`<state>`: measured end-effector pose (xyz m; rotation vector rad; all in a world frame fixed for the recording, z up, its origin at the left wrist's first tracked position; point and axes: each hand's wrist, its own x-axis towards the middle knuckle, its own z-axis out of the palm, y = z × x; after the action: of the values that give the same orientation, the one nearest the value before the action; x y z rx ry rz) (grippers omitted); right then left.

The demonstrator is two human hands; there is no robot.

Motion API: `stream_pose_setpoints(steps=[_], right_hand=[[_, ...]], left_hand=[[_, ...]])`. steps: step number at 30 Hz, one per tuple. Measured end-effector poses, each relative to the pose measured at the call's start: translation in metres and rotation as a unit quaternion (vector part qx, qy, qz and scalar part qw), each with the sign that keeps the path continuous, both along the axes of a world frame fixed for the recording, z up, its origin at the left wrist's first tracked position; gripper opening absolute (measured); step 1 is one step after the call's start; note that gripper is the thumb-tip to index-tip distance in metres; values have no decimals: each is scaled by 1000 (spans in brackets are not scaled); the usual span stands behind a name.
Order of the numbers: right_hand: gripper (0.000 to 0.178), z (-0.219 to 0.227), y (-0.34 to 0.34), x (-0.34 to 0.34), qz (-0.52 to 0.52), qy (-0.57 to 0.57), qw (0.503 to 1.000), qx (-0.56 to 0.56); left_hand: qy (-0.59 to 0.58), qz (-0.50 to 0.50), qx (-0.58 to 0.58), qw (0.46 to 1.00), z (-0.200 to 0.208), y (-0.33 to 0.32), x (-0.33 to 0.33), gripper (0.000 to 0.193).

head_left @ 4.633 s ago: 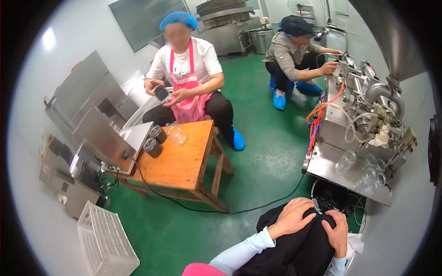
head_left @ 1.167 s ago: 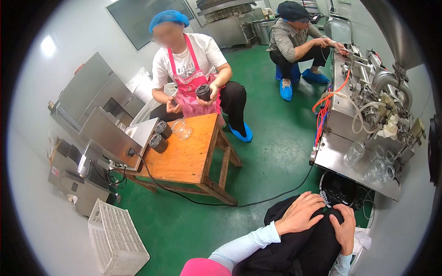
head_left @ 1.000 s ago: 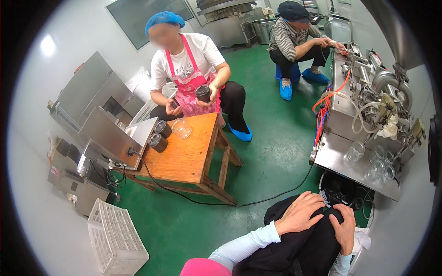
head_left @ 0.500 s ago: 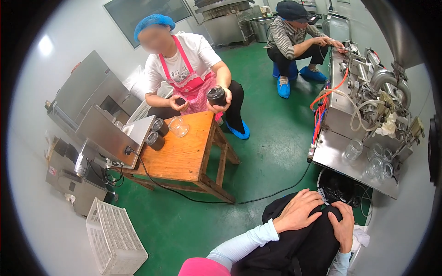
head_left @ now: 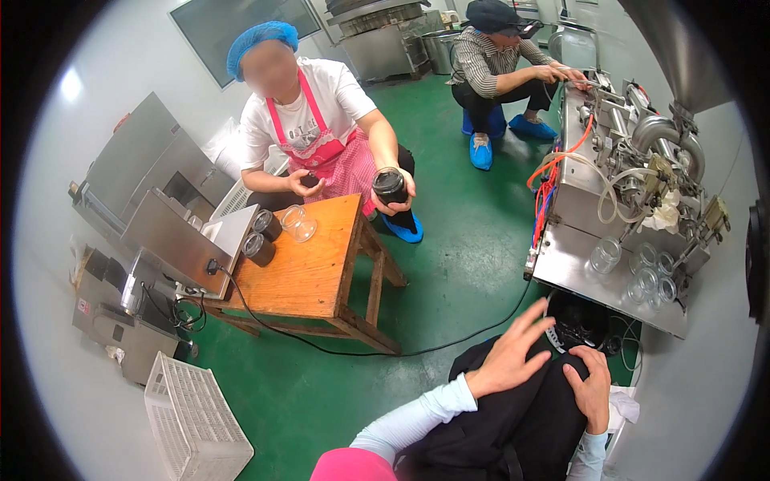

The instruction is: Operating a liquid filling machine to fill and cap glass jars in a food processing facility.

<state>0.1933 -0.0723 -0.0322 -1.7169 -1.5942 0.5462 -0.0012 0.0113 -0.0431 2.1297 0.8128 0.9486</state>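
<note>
My left hand (head_left: 509, 359) is lifted just above my black-clad left thigh, fingers spread, with nothing in it. On my right knee rests my right hand (head_left: 591, 385), empty, its fingers apart and bent over the dark cloth. Across from me a seated co-worker in a pink apron (head_left: 325, 152) holds out a glass jar of dark contents (head_left: 391, 186) in one hand. A small dark object, perhaps a lid (head_left: 310, 179), sits in that person's other hand. Two dark-filled jars (head_left: 258, 249) and clear glass jars (head_left: 299, 226) stand on the wooden table (head_left: 321, 268).
At right, a steel filling machine (head_left: 577, 184) carries several clear jars (head_left: 642, 282) on its lower shelf. A black cable (head_left: 449, 348) crosses the green floor. A white crate (head_left: 196, 417) stands lower left. Another person (head_left: 497, 72) crouches by the machine's far end.
My left hand has risen off my leg and its fingers have spread. The co-worker's jar has moved outward, toward me. My right hand stays on my knee. The view has shifted slightly.
</note>
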Motion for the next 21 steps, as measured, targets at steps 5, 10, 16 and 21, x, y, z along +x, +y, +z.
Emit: stream_pose_setpoints(steps=[5, 10, 16, 21], right_hand=[[29, 0, -1, -4, -10, 4, 1000, -6], [30, -2, -3, 5, -21, -8, 1000, 4], [30, -5, -1, 1, -11, -6, 1000, 11], [29, -5, -6, 8, -11, -7, 1000, 21]], left_hand=[[-107, 77, 0, 991, 32, 43, -12, 60], [-93, 68, -7, 993, 59, 83, -10, 59], [-108, 67, -83, 988, 56, 100, -19, 62], [-146, 298, -67, 941, 42, 140, -58, 67]])
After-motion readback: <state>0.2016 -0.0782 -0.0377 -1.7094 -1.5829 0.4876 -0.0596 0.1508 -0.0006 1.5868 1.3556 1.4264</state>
